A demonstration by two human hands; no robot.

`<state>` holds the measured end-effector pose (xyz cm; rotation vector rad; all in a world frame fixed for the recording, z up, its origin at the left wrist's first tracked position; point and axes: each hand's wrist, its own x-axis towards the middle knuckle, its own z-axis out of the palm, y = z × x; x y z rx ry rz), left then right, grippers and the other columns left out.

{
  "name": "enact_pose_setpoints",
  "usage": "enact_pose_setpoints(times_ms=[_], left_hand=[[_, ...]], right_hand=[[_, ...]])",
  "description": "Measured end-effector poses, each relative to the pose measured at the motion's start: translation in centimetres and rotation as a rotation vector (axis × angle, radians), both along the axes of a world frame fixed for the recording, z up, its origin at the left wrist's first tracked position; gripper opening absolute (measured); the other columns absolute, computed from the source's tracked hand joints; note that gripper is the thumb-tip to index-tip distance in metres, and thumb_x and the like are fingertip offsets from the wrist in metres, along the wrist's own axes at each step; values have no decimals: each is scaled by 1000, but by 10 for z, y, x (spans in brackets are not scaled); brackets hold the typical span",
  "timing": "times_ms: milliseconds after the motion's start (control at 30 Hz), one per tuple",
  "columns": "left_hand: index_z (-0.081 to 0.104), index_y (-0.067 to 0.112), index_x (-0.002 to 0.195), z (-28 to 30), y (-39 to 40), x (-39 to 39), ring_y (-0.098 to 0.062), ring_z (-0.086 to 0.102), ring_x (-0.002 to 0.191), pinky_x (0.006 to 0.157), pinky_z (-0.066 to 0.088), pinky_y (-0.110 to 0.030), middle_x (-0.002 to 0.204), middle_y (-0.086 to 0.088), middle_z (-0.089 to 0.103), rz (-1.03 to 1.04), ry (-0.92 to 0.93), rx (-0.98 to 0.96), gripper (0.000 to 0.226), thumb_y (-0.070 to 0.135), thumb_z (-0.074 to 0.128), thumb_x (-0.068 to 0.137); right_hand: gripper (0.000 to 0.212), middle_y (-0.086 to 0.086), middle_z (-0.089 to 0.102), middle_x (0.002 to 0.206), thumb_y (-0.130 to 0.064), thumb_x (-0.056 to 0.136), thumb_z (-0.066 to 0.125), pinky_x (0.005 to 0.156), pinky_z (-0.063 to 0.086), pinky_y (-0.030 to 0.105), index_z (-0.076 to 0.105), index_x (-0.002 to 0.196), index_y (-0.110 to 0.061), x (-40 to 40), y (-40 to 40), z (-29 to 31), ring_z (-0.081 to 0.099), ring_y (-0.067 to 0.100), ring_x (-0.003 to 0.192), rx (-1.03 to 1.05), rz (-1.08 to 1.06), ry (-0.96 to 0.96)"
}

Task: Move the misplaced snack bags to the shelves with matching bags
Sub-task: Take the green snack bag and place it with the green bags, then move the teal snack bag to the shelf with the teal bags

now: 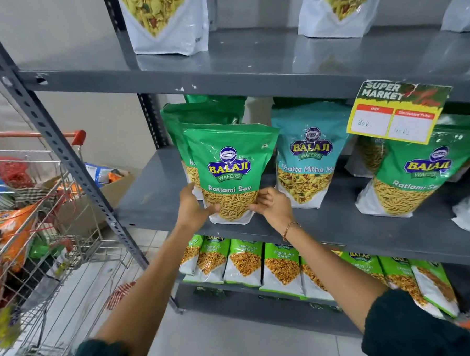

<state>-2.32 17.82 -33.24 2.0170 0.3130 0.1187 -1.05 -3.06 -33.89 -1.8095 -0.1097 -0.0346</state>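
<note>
A green Ratlami Sev bag [229, 161] stands upright at the left of the middle shelf [153, 206], in front of more green bags of the same kind. My left hand [193, 204] grips its lower left edge and my right hand [270, 203] grips its lower right corner. To its right stands a teal Khatta Mitha bag [307, 157]. Further right, another green Ratlami Sev bag [408, 174] leans on the same shelf.
The top shelf holds white mixture bags [165, 21]. The bottom shelf carries a row of Chana Jor Garam bags [282, 268]. A yellow price tag [394, 115] hangs from the upper shelf edge. A shopping cart [41, 242] with snack packs stands left, a cardboard box [106, 190] behind it.
</note>
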Motion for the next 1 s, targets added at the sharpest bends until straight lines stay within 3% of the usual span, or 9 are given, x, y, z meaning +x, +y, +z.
enact_pose_setpoints(times_ms=[100,233,300,367,467,533,667,800,1000], left_hand=[[51,15,105,21,-45,-34,-13,55,91,80,47,-24,102,0,57,212,-236,-74,48,33,79,70],[58,12,103,30,-118,-49,6,58,77,67,46,-10,90,1,64,-183,-277,-119,21,21,64,85],[49,9,122,20,-150,-39,-8,57,104,88,47,-25,118,-9,58,-373,-212,-34,42,28,61,86],[25,5,140,11,-174,-25,-25,34,133,112,29,-37,141,-15,34,-461,-126,31,82,46,61,78],[-15,-1,144,12,-193,2,-30,-2,146,121,5,-43,157,-19,-3,-407,32,-32,140,74,58,51],[-21,-2,141,7,-192,30,-31,2,147,120,11,-44,158,-20,-4,-359,129,-24,132,61,67,65],[13,0,144,-2,-185,51,-25,45,126,99,34,-26,143,-11,42,-419,121,50,80,33,59,87],[19,11,144,-4,-181,56,-26,45,127,97,34,-29,139,-9,48,-340,32,30,66,24,55,90],[39,8,132,-13,-183,32,-29,53,120,87,35,-25,132,-12,57,-381,-31,69,54,21,62,85]], right_hand=[[28,13,69,102,-3,72,72,83,53,20,64,99,-4,-5,-22,-4,65,17,90,-32,-51,3],[6,10,72,84,-10,76,66,75,54,20,67,81,-14,-8,-76,-11,68,13,76,-67,-428,-106],[5,13,71,84,-18,78,66,78,55,37,65,82,-15,-6,-104,-13,67,23,79,-51,-592,-124],[21,16,69,95,-24,79,67,80,50,35,62,93,-9,-2,-126,-16,64,26,88,-92,-604,-58],[49,17,59,121,-25,77,69,91,44,36,50,117,-3,12,-146,-18,58,26,106,-149,-471,60],[72,15,45,139,-26,75,71,103,39,40,34,133,-3,25,-153,-19,46,27,125,-196,-324,109],[86,10,39,145,-35,68,76,109,35,46,28,134,-7,47,-159,-21,38,24,133,-160,-171,146],[44,17,62,118,-14,73,73,88,48,37,50,109,-2,48,-163,-22,59,26,106,-147,-194,67],[37,11,58,106,-3,73,71,88,46,30,42,96,-6,10,-174,-22,56,21,101,-2,-175,93]])
